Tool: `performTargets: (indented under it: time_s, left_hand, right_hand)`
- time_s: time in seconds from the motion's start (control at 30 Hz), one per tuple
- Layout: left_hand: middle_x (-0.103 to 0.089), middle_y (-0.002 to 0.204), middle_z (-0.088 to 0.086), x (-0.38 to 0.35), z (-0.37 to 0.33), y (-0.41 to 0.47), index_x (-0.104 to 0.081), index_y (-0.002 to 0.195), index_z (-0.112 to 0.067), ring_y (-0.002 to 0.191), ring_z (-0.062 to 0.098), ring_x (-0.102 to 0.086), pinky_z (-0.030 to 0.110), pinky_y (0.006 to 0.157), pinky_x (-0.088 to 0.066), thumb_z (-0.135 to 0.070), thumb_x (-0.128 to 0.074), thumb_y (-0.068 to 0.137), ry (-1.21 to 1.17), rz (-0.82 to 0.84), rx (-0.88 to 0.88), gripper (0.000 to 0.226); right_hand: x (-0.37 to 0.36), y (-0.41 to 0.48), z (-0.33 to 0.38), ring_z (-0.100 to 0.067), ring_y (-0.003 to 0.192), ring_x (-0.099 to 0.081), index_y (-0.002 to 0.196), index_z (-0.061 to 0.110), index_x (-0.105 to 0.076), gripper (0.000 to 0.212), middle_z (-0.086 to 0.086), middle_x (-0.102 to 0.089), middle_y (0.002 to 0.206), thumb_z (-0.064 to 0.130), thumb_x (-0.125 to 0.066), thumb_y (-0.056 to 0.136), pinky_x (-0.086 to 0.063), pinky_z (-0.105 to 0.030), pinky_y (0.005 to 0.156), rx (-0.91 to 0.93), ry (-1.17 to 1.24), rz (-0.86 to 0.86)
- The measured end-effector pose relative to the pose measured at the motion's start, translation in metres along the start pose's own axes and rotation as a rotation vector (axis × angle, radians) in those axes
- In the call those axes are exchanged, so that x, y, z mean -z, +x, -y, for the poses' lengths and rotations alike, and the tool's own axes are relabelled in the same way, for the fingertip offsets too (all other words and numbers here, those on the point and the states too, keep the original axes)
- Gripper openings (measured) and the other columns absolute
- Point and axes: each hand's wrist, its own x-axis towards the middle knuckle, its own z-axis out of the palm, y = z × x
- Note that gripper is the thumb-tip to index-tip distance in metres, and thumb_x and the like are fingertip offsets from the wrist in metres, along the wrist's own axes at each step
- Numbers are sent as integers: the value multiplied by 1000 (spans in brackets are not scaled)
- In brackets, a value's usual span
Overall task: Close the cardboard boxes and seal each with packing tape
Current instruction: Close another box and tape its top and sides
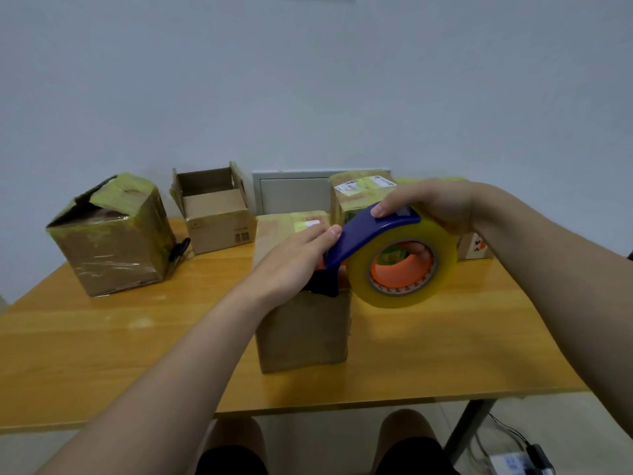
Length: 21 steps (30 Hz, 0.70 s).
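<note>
While the left hand (294, 258) lies flat with straight fingers on top of the middle box (301, 334), gripping nothing, it seems to be pressing the flaps shut so tape can run over the seam; the right hand (435, 207) grasps the tape dispenser (370, 231), thumb on its blue frame and fingers curled through the orange core, holding it up at the right of the middle box's top with the blue nose tilted down onto the lid's near edge, which looks like one end of a strip; whether tape is already stuck there I cannot tell. One dispenser carries one tape roll (442, 269), clear and yellowish.

Five boxes stand on the desk (102, 354): the middle box; a torn box (116, 255) well to its left, wrapped in tape but ripped at the top; an open box (219, 221) behind and left of it, flaps up, not yet closed; a labelled box (359, 193) just behind it; a small box (474, 250) to its right, mostly hidden by the right forearm.
</note>
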Motion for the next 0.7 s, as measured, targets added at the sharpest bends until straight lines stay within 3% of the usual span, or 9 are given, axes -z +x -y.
performTargets:
  time_s: [0.07, 0.17, 0.3, 0.37, 0.47, 0.6, 0.7]
  left_hand:
    - [-56, 101, -21, 2, 2, 0, -54, 100, -42, 92, -2, -54, 17, 85, -39, -46, -35, 111, -7, 37, 0, 23]
    - [-58, 113, -22, 5, 5, 1, -56, 122, -42, 106, -3, -54, 24, 91, -42, -42, -42, 110, -42, 97, 30, 19]
    - [-57, 132, -18, -2, 3, 1, -54, 138, -46, 118, 5, -53, 19, 79, -39, -71, -47, 91, 94, 79, 18, 54]
    - [-52, 135, -15, -4, 0, 2, -59, 135, -44, 119, 6, -48, 17, 74, -35, -80, -45, 79, 186, 34, 15, 68]
    - [-52, 133, -15, -8, -1, 4, -64, 118, -46, 118, 5, -45, 18, 73, -35, -83, -47, 74, 204, -4, 38, 59]
    - [-50, 127, -15, -12, 0, 6, -69, 106, -40, 116, 7, -46, 29, 79, -41, -85, -46, 72, 273, -51, 50, 61]
    - [-52, 124, -15, -16, 1, 7, -69, 100, -38, 112, 7, -48, 28, 76, -43, -87, -46, 71, 309, -73, 52, 62]
  right_hand:
    - [5, 0, -7, -23, 75, -70, 78, 20, -81, 21, -11, -76, 89, 38, -72, 73, -58, -36, 73, 22, 17, -13]
    - [14, -3, -15, -25, 80, -71, 89, 19, -80, 33, -12, -76, 94, 42, -78, 65, -58, -39, 79, 23, 27, -11]
    - [29, -13, -20, -26, 81, -71, 104, 13, -73, 52, -13, -76, 98, 44, -78, 63, -55, -42, 85, -9, -1, 1]
    - [33, -16, -22, -26, 83, -71, 105, 13, -72, 53, -13, -76, 99, 45, -78, 63, -53, -44, 87, -13, -9, -7]
    - [34, -16, -24, -26, 84, -70, 108, 12, -71, 47, -13, -76, 100, 43, -74, 72, -55, -41, 85, -3, -4, -63]
    - [34, -16, -16, -28, 92, -71, 120, 12, -67, 63, -16, -75, 112, 51, -77, 71, -57, -44, 89, -28, -57, -71]
    - [36, -18, -13, -31, 97, -70, 126, 10, -66, 80, -18, -74, 117, 56, -84, 62, -53, -51, 98, -44, -95, -74]
